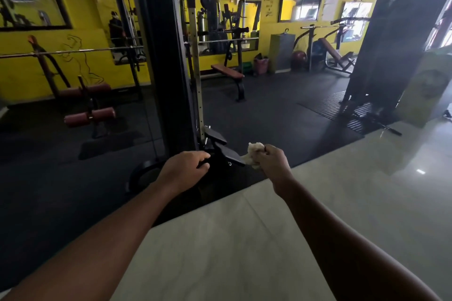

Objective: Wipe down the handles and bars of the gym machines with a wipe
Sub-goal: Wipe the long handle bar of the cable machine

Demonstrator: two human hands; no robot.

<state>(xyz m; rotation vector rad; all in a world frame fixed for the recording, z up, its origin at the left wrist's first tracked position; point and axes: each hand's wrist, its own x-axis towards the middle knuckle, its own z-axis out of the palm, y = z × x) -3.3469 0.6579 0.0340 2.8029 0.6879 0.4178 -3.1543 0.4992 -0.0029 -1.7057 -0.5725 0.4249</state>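
Crumpled, off-white and soft, the wipe [254,154] was bunched in the right hand [270,160], whose fingers were curled tightly round it. Its lower fold was touching the near corner of a flat, matte black plate [231,154] set low on the machine. A second plate [215,135] of the same slab shape was tilted just above and behind the first.

The left hand [184,168] was placed just beside the plates, its fingers and thumb curled about what appeared to be a black handle [203,163]. The shape of that handle could not be made out in the shadow.

Behind the hands, a broad black upright [166,68] was flanked by a pale steel rail [197,68] punched with a row of holes. Dark, dull rubber flooring [256,110] was bordered by glossy pale tiles [244,239] under the forearms. Further off, cylindrical maroon roller pads [90,117], a chrome barbell [73,51] and a brown padded bench [227,71] were ranged before the yellow wall [22,76].
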